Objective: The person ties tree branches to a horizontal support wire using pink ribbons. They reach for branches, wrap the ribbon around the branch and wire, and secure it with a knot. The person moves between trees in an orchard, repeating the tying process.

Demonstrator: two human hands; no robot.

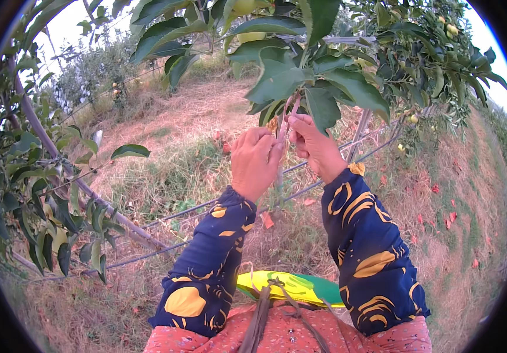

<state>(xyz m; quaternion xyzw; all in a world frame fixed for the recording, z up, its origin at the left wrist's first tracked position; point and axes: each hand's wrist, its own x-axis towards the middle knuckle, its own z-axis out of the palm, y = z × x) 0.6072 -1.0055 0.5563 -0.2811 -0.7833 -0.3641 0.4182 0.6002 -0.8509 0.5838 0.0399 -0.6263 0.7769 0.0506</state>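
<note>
Both hands are raised together at a leafy apple shoot point(288, 79). My left hand point(253, 161) has its fingers curled and its thumb against a thin pinkish strand point(284, 130), which may be a tie or a stem. Just to the right, my right hand point(313, 141) pinches the upper part of that strand between thumb and fingertips. Broad green leaves hang over the fingers and hide where the strand meets the shoot. A greenish apple point(251, 37) shows among the leaves above.
A slanting trunk point(37, 119) with leafy branches stands at left. Dark hoses or wires point(297, 193) cross behind my hands. More apple foliage point(421, 57) fills the upper right. At my waist sits a yellow-green pouch point(288, 284) with brown ties point(257, 320). Dry grass point(182, 114) covers the slope.
</note>
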